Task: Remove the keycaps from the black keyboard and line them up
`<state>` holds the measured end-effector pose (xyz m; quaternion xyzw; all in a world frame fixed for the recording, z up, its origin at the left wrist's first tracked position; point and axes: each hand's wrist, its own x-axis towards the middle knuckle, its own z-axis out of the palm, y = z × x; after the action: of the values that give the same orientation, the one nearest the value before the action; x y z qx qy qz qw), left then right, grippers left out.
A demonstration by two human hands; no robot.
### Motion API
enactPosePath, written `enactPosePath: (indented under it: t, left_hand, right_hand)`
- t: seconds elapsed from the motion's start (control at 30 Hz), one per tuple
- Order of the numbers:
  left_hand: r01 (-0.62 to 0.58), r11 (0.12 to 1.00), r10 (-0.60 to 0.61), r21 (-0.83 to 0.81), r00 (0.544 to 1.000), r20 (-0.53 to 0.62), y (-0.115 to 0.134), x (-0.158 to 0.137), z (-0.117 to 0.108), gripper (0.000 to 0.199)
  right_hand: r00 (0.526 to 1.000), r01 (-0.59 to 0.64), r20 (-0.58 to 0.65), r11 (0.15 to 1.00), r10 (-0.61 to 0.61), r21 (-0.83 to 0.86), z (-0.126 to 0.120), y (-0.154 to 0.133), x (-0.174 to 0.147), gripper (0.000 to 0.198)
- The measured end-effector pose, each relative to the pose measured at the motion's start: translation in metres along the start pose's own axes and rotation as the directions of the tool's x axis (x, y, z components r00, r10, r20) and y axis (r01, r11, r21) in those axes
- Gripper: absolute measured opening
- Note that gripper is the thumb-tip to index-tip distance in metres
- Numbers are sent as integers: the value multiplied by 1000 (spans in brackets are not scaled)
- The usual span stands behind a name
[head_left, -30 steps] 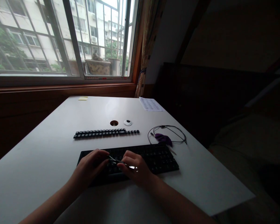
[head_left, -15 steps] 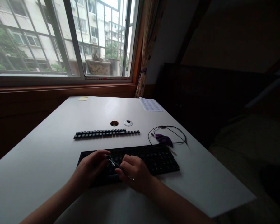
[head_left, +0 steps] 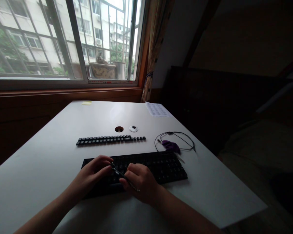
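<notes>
A black keyboard (head_left: 171, 167) lies on the white table under both hands. My right hand (head_left: 141, 178) is closed around the dark handle of a keycap puller (head_left: 116, 171), whose thin wire prongs point up and left. At those prongs, my left hand (head_left: 95, 172) has its thumb and fingertips drawn together in a pinch. Whatever sits between these fingertips is too small and dark to name. Beyond the keyboard, loose black keycaps (head_left: 104, 140) stand in two neat rows.
A black cable (head_left: 191, 139) is coiled right of the keycaps, beside a purple cloth (head_left: 171, 146). Farther back are a round hole (head_left: 119, 129), its white cover (head_left: 133, 129), a printed sheet (head_left: 158, 110) and a yellow note (head_left: 86, 103). A window (head_left: 107, 42) faces the table.
My left hand has shifted slightly up and its fingers have parted a little around the puller's tip. The puller in my right hand has turned slightly. The keycap rows look the same.
</notes>
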<state>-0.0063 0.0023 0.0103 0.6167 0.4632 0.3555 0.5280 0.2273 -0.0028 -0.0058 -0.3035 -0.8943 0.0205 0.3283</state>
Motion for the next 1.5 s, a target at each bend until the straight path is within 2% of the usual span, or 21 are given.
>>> enactPosePath:
  t: [0.3, 0.53, 0.73, 1.0, 1.13, 1.3, 1.4, 1.5]
  left_hand:
    - [38, 998, -40, -50, 998, -49, 2, 2, 2, 34]
    - [-2, 996, 17, 94, 988, -154, 2, 1, 3, 32]
    - [-22, 994, 46, 112, 975, -217, 3, 0, 0, 33]
    - [7, 992, 16, 129, 983, -182, 5, 1, -2, 36]
    - [5, 983, 27, 184, 985, -168, 7, 0, -2, 33]
    - [14, 989, 3, 149, 993, -115, 10, -3, 2, 33]
    - [21, 993, -13, 119, 998, -67, 12, -4, 6, 34]
    - [13, 993, -10, 120, 1000, -28, 14, -5, 8, 33]
  right_hand:
    - [998, 63, 16, 993, -62, -98, 0, -2, 0, 27]
    - [1000, 22, -3, 995, -23, -99, -2, -4, 1, 26]
    - [999, 38, -25, 996, -40, -79, -1, -4, -1, 26]
    - [989, -114, -91, 990, 121, 78, -14, 0, 2, 17]
    - [978, -161, -118, 982, 172, 97, -18, 2, 2, 14]
    - [981, -85, -171, 995, 91, 42, -14, 2, 0, 31]
    - [981, -29, -189, 999, 35, 39, -7, 2, -1, 31]
    - [985, -23, -170, 998, 33, 58, -2, 3, -2, 26]
